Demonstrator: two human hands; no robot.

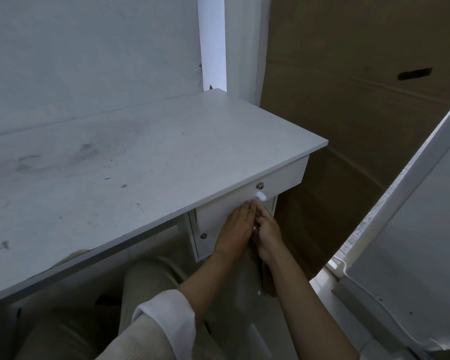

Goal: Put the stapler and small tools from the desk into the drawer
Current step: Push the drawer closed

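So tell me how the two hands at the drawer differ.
The left hand lies flat, fingers straight, against the drawer front; the right hand is curled, fingers bent. The left hand's fingertips reach just under the white knob; the right hand sits lower. The left arm has a pushed-up sleeve; the right forearm is bare. Both are at the drawer front, side by side, neither gripping the knob.

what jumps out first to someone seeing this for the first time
Both hands meet at the white drawer front under the desk's right end: the left hand lies flat against it and the right hand sits beside it, just below a round white knob. The scuffed white desk top fills the left, and brown cardboard stands behind it on the right.
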